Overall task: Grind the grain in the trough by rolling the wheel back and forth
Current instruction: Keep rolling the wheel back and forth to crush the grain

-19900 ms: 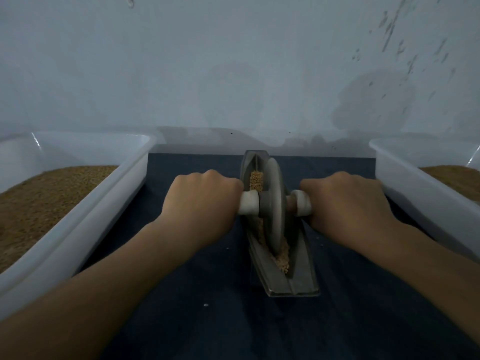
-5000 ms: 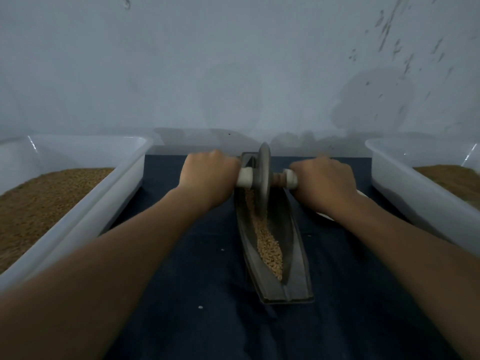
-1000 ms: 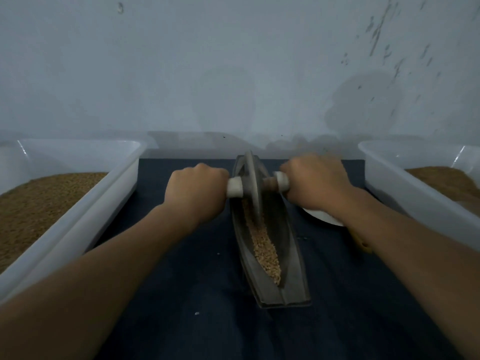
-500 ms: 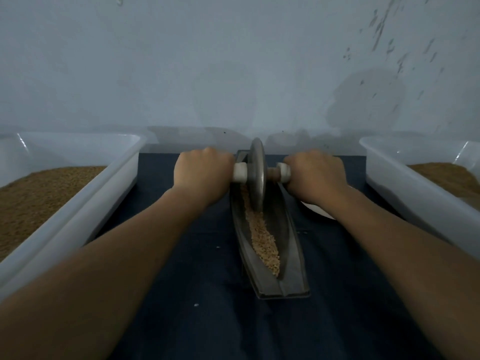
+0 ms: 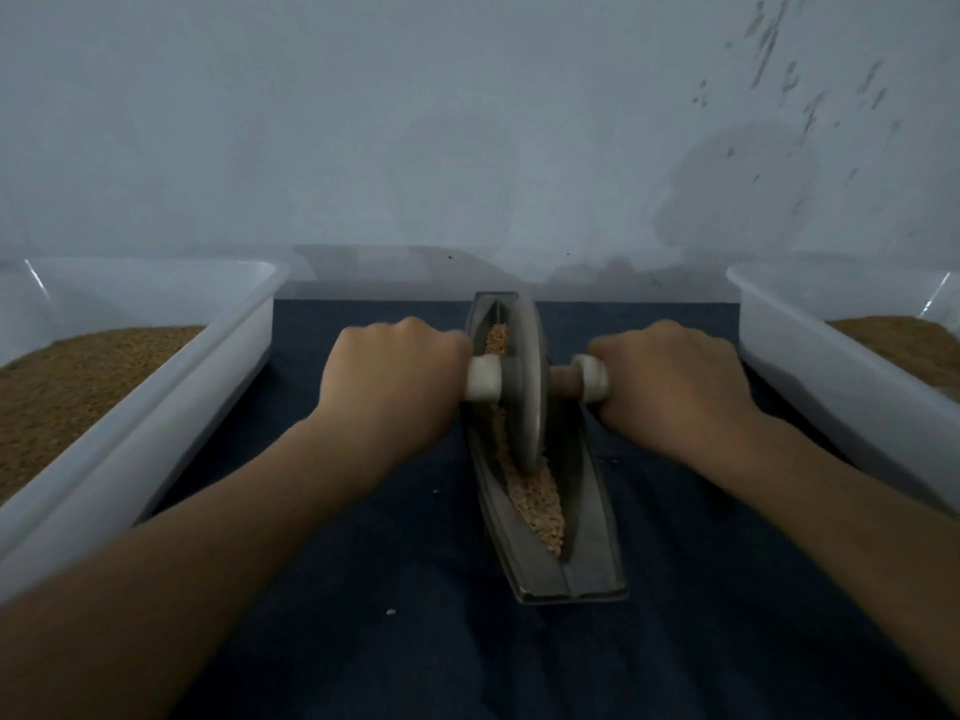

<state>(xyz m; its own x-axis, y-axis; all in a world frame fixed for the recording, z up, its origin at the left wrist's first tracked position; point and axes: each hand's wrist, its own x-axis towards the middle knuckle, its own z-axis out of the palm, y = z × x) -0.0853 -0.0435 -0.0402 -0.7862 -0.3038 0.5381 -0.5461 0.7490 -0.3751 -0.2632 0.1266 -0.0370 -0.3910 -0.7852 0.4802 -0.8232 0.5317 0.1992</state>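
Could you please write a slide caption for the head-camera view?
Left hand and right hand grip the handles of the wheel, standing on grain in the trough, between two white tubs.

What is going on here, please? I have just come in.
A person is grinding grain in a narrow metal trough. The left hand and the right hand each grip one end of the axle of the wheel, which stands upright near the middle of the trough. Grain lies both in front of the wheel and behind it. The trough sits on a dark cloth between the left tub and the right tub, both white and holding brown grain.
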